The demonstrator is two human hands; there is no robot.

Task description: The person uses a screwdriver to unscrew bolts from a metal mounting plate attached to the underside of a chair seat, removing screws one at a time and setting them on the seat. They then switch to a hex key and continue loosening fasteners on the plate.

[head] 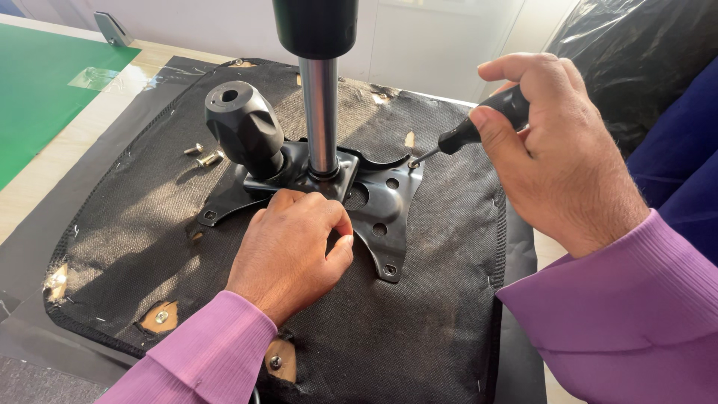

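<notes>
Both hands busy — right point(557, 153) grips screwdriver point(479, 129), left point(295, 247) steadies plate point(389, 198)

Workshop-like room (likely assembly), upturned chair seat point(299, 299), loose screws point(203, 155), green mat point(37, 97)

A pale wooden table point(45, 161) carries a black plastic sheet point(22, 258) and a green mat point(37, 90).

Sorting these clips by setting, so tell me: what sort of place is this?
Probably an indoor furniture-assembly spot, a home or office room. An upturned chair seat lies on a wooden floor, loose screws beside its metal plate, and the right hand works a screwdriver.
</notes>
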